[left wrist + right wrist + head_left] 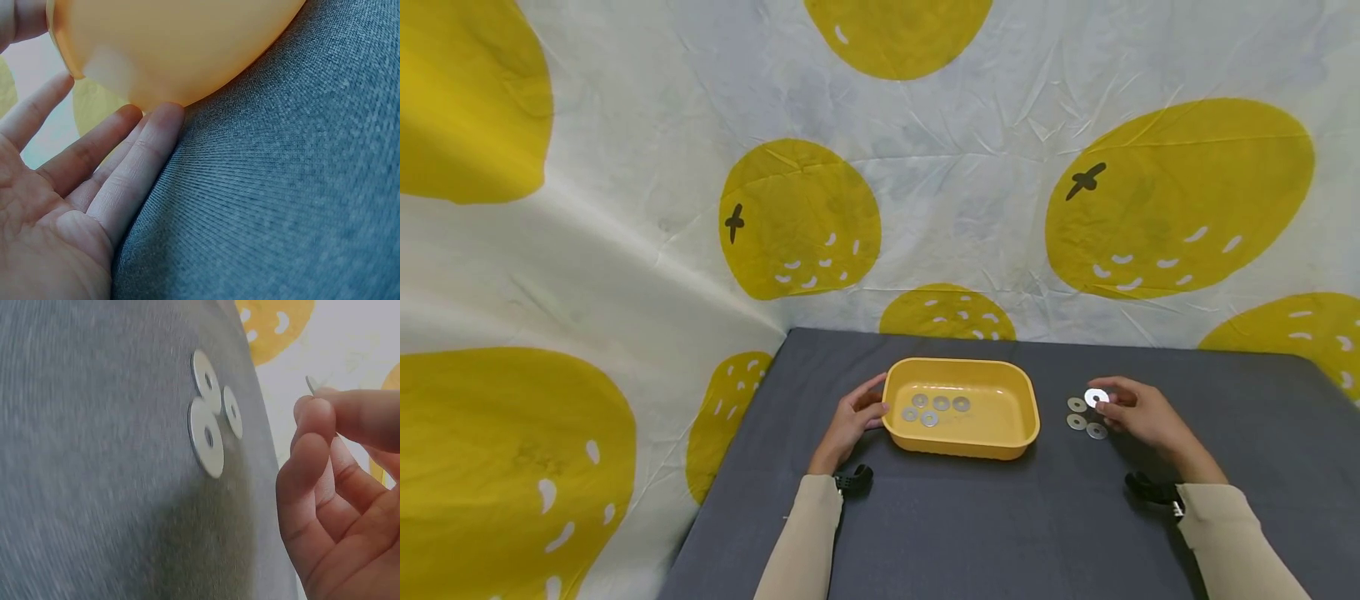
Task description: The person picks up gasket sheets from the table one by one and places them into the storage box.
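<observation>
A yellow plastic tray (958,446) stands on the table with several flat metal washers (929,418) lying in its left part. My left hand (852,421) holds the tray's left side, the thumb at the rim and the fingertips (165,115) against the outer wall. To the right of the tray my right hand (1142,414) pinches a shiny washer (1096,396) between thumb and fingers. In the right wrist view only a thin edge of this washer (310,385) shows. Three more washers (206,437) lie flat beside and below that hand.
Dark grey cloth (940,533) covers the table. A white curtain (955,200) with large yellow fruit prints hangs behind it and along the left side. Each wrist wears a black band (853,481).
</observation>
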{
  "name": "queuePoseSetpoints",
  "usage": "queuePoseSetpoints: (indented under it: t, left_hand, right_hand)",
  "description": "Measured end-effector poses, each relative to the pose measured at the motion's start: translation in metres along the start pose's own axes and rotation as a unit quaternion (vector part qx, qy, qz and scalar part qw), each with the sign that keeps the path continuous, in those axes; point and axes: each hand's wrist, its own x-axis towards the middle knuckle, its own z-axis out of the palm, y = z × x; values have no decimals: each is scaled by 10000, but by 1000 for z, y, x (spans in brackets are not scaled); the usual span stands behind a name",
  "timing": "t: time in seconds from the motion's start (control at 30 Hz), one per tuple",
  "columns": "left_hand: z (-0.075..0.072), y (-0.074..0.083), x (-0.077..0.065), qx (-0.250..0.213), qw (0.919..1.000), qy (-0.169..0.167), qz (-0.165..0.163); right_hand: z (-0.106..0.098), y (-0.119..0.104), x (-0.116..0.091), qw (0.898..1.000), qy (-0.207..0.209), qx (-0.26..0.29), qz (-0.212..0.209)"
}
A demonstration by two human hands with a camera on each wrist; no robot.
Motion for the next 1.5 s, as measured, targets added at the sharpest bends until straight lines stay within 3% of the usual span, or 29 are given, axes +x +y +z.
queuePoseSetpoints:
  t: [0.37,1.5]
  left_hand:
    - [0,2,1,57,10000,-24,-66]
    - [-1,3,0,12,10000,-62,19]
  right_hand:
    - [10,-12,0,9960,-226,869,11]
    - [35,-78,11,9947,-236,922,-378]
